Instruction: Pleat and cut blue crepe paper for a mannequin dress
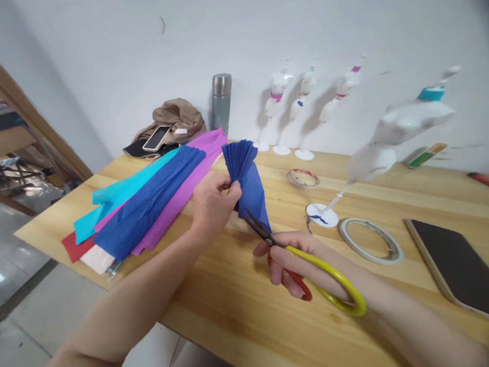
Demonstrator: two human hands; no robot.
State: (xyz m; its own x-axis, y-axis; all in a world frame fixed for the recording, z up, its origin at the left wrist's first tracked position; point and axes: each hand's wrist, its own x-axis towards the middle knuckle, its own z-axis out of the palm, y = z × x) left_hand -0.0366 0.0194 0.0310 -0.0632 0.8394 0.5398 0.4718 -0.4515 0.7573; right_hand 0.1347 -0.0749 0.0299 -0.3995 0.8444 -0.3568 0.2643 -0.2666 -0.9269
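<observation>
My left hand (213, 203) is closed in a pinch on a folded, pleated piece of dark blue tissue paper (246, 180), held upright over the wooden table (247, 309). My right hand (296, 259) grips a pair of scissors (307, 269) with one yellow and one red handle loop. The scissor blades point up and left and touch the lower edge of the blue paper. A stack of tissue sheets (147, 200) in cyan, dark blue, purple, red and white lies to the left of my left hand.
Several white figurines on stands (394, 136) line the wall side. A tape ring (371, 241), a small round tin (303, 178), a tablet (461, 270), a metal flask (221, 102) and a bag with a phone (166, 127) are on the table. The table's left edge drops to the floor.
</observation>
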